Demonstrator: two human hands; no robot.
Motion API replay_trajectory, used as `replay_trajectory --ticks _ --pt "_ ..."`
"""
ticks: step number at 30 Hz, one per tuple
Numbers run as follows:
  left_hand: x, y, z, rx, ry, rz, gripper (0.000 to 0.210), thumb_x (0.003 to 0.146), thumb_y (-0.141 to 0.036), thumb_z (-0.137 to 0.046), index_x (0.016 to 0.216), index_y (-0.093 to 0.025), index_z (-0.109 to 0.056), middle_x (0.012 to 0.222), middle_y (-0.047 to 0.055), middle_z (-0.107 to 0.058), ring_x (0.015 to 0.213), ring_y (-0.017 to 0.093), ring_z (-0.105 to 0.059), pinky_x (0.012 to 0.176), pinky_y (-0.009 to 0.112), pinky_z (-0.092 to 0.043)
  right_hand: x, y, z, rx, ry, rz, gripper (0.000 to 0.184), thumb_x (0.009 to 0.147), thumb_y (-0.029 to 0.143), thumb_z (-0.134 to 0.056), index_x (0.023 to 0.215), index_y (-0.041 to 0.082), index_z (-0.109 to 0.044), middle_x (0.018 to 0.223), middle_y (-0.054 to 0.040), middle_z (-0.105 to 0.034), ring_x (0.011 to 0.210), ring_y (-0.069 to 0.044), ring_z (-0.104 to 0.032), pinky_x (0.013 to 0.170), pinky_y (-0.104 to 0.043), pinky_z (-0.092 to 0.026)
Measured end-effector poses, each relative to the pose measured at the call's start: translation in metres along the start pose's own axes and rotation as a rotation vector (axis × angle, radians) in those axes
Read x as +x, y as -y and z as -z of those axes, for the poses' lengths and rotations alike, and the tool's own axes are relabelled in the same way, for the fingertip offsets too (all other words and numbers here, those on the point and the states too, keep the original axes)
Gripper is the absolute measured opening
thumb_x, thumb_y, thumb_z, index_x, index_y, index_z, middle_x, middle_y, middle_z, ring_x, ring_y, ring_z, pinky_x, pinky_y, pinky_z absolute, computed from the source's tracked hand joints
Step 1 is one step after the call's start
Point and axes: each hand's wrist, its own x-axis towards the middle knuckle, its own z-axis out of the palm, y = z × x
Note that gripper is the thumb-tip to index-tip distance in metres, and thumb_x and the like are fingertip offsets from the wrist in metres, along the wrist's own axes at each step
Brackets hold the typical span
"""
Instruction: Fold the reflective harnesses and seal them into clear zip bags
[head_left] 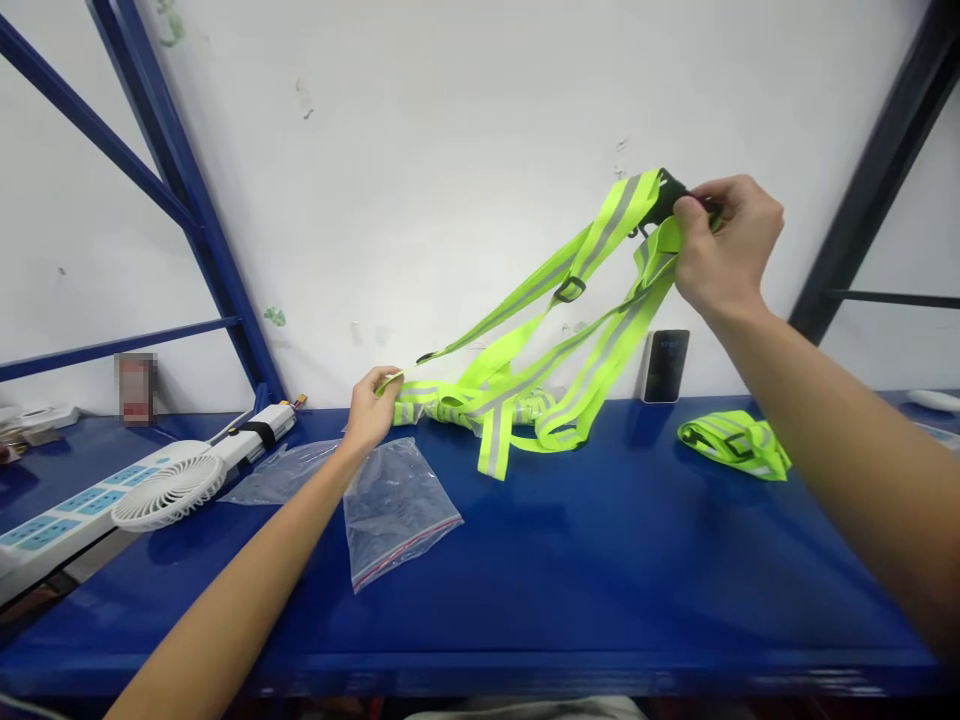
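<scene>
A neon yellow reflective harness (609,235) with grey stripes and black buckles is stretched between my hands. Raised at the right, my right hand (729,240) grips its black joining piece, fingers closed around it. My left hand (373,408), lower and left of centre, pinches one strap just above the table. Other straps hang down, and one loop rests on the blue table (555,570). Behind my left hand lie more yellow straps (420,400), partly overlapped by the hanging ones. A folded reflective harness (735,443) sits on the table below my right forearm.
Clear zip bags (397,510) lie around my left forearm. On the left are a white fan (171,492) and a long power strip (82,505). A phone-like device (665,366) leans against the white wall. Blue frame posts (180,180) rise at the left.
</scene>
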Motion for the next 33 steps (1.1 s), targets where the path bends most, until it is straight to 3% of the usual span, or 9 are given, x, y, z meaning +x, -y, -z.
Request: replay_trajectory --ticks 4,8,13,20,22,24,26,30,33 --pt "-0.007 0.005 -0.018 -0.478 -0.004 0.42 0.042 0.08 -0.059 -0.056 0.084 -0.017 -0.06 0.065 -0.002 -0.054 0.051 0.01 -0.043 0.05 0.022 -0.032 0.0 0.013 0.0 0.073 0.025 0.027 0.009 0.086 0.016 -0.063 0.094 0.015 -0.069 0.087 -0.0055 -0.07 0.082 -0.017 -0.067 0.07 -0.031 -0.049" --pt "-0.021 -0.004 -0.031 -0.623 0.064 0.388 0.041 0.079 -0.057 -0.065 0.077 -0.019 -0.051 0.056 -0.007 -0.043 0.042 0.007 -0.03 0.044 0.021 -0.025 -0.006 0.024 -0.005 0.12 0.072 0.033 0.009 0.086 0.016 -0.064 0.093 0.016 -0.07 0.088 -0.0061 -0.071 0.08 -0.017 -0.065 0.066 -0.03 -0.046" --pt "-0.032 -0.001 -0.04 -0.291 0.023 0.236 0.047 0.086 -0.066 -0.052 0.079 -0.02 -0.051 0.065 -0.003 -0.047 0.055 0.013 -0.047 0.049 0.024 -0.036 -0.021 0.039 -0.01 0.075 0.196 0.088 0.006 0.084 0.018 -0.067 0.088 0.019 -0.071 0.084 -0.0053 -0.072 0.076 -0.017 -0.063 0.069 -0.032 -0.045" --pt "-0.042 0.001 -0.039 0.31 -0.119 -0.01 0.026 0.078 -0.026 -0.067 0.093 -0.021 -0.047 0.087 0.001 -0.048 0.088 0.02 -0.051 0.083 0.034 -0.043 -0.043 0.051 -0.017 0.081 0.365 0.08 0.003 0.087 0.025 -0.065 0.085 0.027 -0.066 0.087 -0.0037 -0.073 0.08 -0.022 -0.064 0.074 -0.038 -0.047" --pt "-0.05 -0.007 -0.037 0.4 0.038 -0.257 0.013 0.083 -0.023 -0.059 0.086 -0.021 -0.047 0.082 0.001 -0.049 0.081 0.018 -0.051 0.078 0.032 -0.042 -0.046 0.052 -0.02 0.08 0.399 0.084 0.005 0.089 0.031 -0.064 0.084 0.03 -0.064 0.088 -0.0028 -0.073 0.083 -0.024 -0.065 0.075 -0.041 -0.047" --pt "-0.059 -0.014 -0.037 0.42 0.349 -0.475 0.011 0.089 -0.023 -0.051 0.079 -0.021 -0.048 0.076 0.001 -0.052 0.073 0.017 -0.052 0.073 0.031 -0.042 -0.048 0.053 -0.024 0.078 0.419 0.083 0.011 0.09 0.04 -0.062 0.083 0.031 -0.063 0.089 -0.0029 -0.073 0.085 -0.026 -0.065 0.076 -0.044 -0.047" --pt "-0.066 -0.02 -0.041 0.39 0.598 -0.557 0.012 0.094 -0.026 -0.046 0.086 -0.02 -0.053 0.081 0.004 -0.059 0.076 0.017 -0.056 0.072 0.03 -0.043 -0.049 0.054 -0.026 0.078 0.428 0.082 0.018 0.091 0.047 -0.06 0.084 0.031 -0.064 0.089 -0.0036 -0.073 0.086 -0.028 -0.066 0.075 -0.045 -0.047" --pt "-0.065 -0.023 -0.052 0.271 0.756 -0.392 0.028 0.099 -0.026 -0.037 0.114 -0.019 -0.059 0.104 0.008 -0.069 0.09 0.019 -0.064 0.077 0.031 -0.047 -0.048 0.061 -0.022 0.077 0.459 0.092 0.022 0.092 0.054 -0.057 0.087 0.035 -0.064 0.092 -0.0024 -0.074 0.087 -0.028 -0.064 0.074 -0.046 -0.047" --pt "-0.056 -0.023 -0.054 0.194 0.847 -0.215 0.033 0.097 -0.025 -0.036 0.102 -0.017 -0.067 0.102 0.008 -0.073 0.091 0.02 -0.067 0.08 0.031 -0.05 -0.047 0.065 -0.015 0.082 0.477 0.098 0.016 0.092 0.052 -0.057 0.089 0.038 -0.064 0.094 -0.0005 -0.074 0.089 -0.028 -0.063 0.075 -0.046 -0.046"
